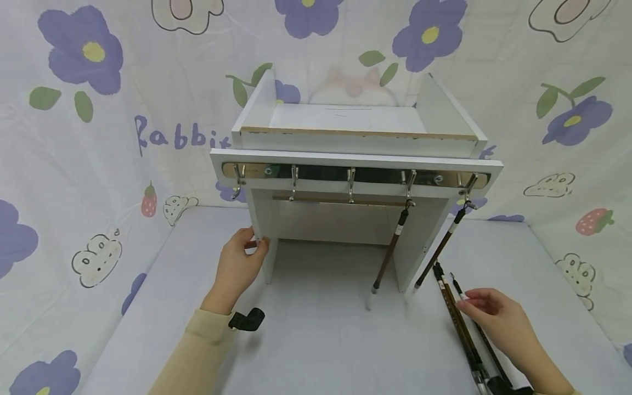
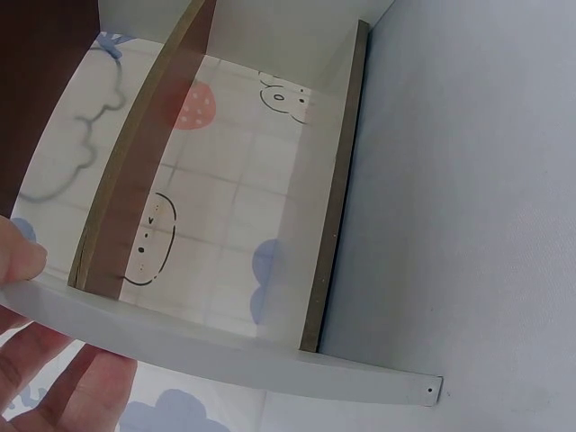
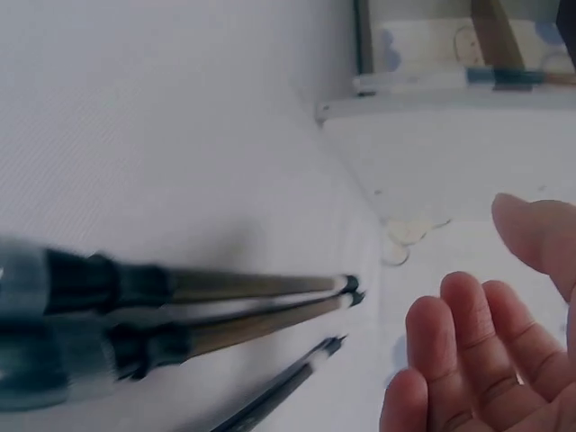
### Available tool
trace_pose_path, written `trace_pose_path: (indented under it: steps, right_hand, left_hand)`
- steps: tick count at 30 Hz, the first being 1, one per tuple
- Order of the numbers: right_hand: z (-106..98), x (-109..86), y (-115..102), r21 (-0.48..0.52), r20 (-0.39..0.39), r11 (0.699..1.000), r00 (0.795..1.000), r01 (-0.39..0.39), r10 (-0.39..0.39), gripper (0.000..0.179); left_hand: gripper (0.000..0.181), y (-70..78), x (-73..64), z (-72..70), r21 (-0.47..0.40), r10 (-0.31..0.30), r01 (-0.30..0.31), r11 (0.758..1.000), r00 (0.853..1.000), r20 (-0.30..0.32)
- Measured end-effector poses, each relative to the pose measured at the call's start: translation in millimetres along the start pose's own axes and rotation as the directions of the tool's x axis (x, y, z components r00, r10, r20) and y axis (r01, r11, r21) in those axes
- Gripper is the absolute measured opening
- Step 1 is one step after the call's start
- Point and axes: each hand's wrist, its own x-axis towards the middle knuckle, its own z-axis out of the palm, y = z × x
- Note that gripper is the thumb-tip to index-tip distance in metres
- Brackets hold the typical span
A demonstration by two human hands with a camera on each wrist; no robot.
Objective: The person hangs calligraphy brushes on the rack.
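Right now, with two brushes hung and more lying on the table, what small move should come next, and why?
Probably the right hand closes on one of the loose brushes under its fingertips: the left hand grips the rack, and three hooks hang bare.

Both hands bare — the left hand (image 1: 240, 262) emerges from a beige long sleeve (image 1: 195, 351), with a black strap-mounted camera (image 1: 247, 320) at the wrist — the right hand (image 1: 498, 321) shows no rings
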Motion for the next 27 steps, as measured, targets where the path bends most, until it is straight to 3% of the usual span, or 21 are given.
trace_pose_path:
  steps: [11,20,27]
  right_hand:
    - [1,5.4,30,-0.023,0.049,0.984,0.983,-0.179,0.18,0.075]
    - [3,6.5,43,-0.017,0.071,0.976,0.973,-0.218,0.219,0.075]
    - [4,7.5,50,-0.023,0.086,0.98,0.976,-0.197,0.198,0.07]
  left_hand:
    - [0.035,-0.5,-0.1,0.0,-0.006,0.0,0.0,1.0,1.0,-0.004]
    - [0.035,-1.1,0.7,0.9,-0.013,0.003,-0.003,1.0,1.0,-0.008]
    - [0.034,-0.5,0.5,0.2,-0.01,0.0,0.0,1.0,1.0,-0.006]
